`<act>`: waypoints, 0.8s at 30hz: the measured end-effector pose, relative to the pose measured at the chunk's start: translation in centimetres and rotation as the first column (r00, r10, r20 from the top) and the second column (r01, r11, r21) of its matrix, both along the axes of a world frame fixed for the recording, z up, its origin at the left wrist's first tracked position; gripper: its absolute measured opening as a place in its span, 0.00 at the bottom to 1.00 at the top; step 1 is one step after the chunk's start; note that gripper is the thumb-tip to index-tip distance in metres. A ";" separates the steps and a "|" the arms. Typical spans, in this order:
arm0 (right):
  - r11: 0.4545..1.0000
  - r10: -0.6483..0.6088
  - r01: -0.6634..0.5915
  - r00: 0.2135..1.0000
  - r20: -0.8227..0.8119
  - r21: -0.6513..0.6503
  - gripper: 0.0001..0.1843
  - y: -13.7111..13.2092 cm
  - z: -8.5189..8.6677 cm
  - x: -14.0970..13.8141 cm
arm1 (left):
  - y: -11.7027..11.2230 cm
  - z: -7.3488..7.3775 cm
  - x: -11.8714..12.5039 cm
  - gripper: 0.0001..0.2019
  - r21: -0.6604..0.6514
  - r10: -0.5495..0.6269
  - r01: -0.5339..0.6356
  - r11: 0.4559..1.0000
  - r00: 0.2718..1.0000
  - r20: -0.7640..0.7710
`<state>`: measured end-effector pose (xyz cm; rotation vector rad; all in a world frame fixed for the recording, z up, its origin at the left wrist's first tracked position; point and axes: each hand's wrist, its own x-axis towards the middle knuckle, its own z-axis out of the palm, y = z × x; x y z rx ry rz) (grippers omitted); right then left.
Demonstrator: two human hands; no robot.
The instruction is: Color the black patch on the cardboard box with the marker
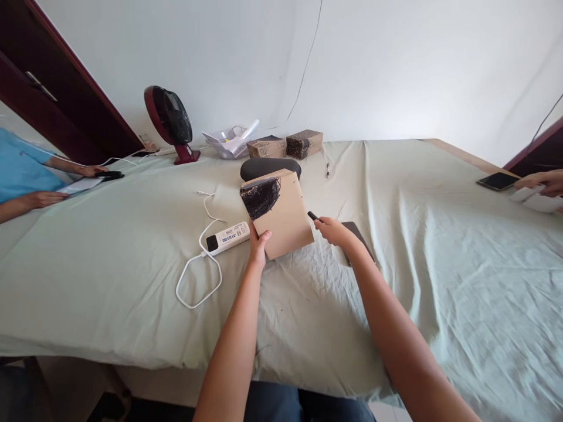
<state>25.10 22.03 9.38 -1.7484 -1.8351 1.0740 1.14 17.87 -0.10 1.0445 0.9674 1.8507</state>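
Observation:
My left hand (258, 243) grips the lower left edge of a brown cardboard box (285, 220), thumb on its front face. Black scribbling covers the upper left corner of that face. The box is tilted above the cloth. In my right hand (332, 230), just right of the box, is a black marker (312, 216), its dark end directed at the box but apart from it. A dark flat object (358, 237), perhaps a notebook, lies partly hidden beneath my right wrist. Behind the box rests a black oval case (264, 168).
A white power bank (229, 237) with a white cable lies left. Two scribbled boxes (304, 144), a clear plastic basket (226, 143) and a fan (171, 120) stand by the wall. A small pen (328, 170) and a phone (497, 181) lie right. Other people's hands appear at both sides.

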 end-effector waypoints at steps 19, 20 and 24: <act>0.996 0.085 -0.093 0.934 0.348 0.006 0.15 0.1 -3.3 -1.4 | -0.7 0.1 -0.6 0.45 0.011 0.036 -0.036 0.999 0.999 -0.018; 0.996 0.083 -0.089 0.933 0.351 0.001 0.15 0.0 -3.0 -1.1 | -0.7 0.1 -0.6 0.45 0.006 0.041 -0.041 0.999 0.999 -0.017; 0.995 0.064 -0.082 0.966 0.252 0.062 0.18 -0.1 -1.7 1.2 | -0.7 0.1 -0.6 0.44 -0.010 0.060 -0.061 0.998 0.998 -0.007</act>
